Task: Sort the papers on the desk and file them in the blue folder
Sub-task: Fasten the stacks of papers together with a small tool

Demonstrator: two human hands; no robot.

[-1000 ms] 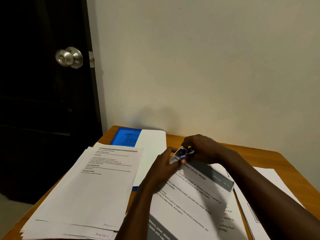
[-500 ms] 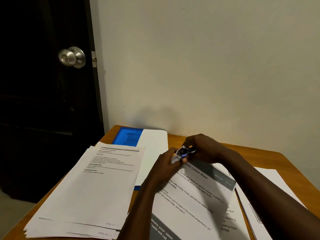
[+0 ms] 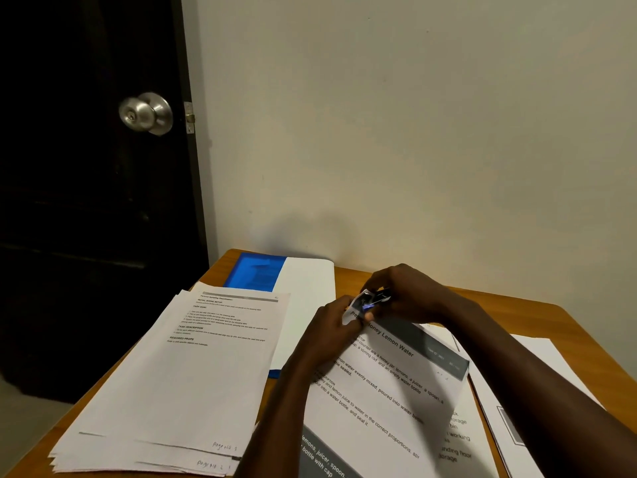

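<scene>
A printed sheet headed "Honey Lemon Water" (image 3: 389, 401) lies tilted on other sheets in front of me. My left hand (image 3: 327, 336) pinches its curled top left corner. My right hand (image 3: 410, 294) grips a small black object with a blue spot (image 3: 377, 296) at that same corner; I cannot tell what it is. The blue folder (image 3: 256, 272) lies at the desk's far left corner, half covered by a blank white sheet (image 3: 306, 294). A fanned stack of printed pages (image 3: 179, 374) sits at the left, with handwritten page numbers at its near edge.
More white sheets (image 3: 537, 360) lie at the right under my right forearm. The wooden desk (image 3: 517, 315) stands against a pale wall. A dark door with a metal knob (image 3: 146, 113) is at the left, beyond the desk edge.
Both hands stay at the sheet's top left corner with only small finger movement. The view has shifted slightly.
</scene>
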